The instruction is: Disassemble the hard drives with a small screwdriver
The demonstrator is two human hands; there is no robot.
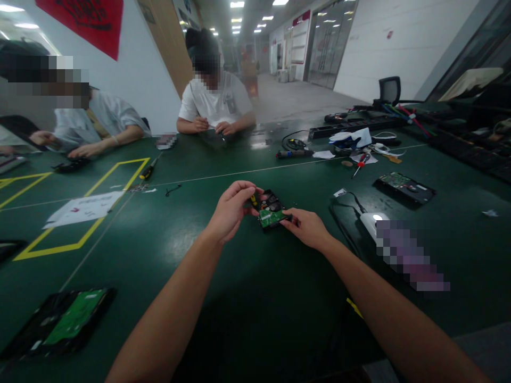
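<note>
A small black device with a green circuit board (271,217) is held between my hands over the green table (255,298). My right hand (305,226) pinches the device at its right edge, by the board. My left hand (236,210) is closed at the upper left of the device, its thumb and fingers around a small yellow and black thing (254,200), too small to name surely. The device's dark inner parts show above the board.
To the right lie a hard drive (405,189), a white device with a cable (375,223) and a red screwdriver (361,164). An opened black case with a green board (75,316) is at lower left. Paper (83,207) lies left. Two people sit across the table.
</note>
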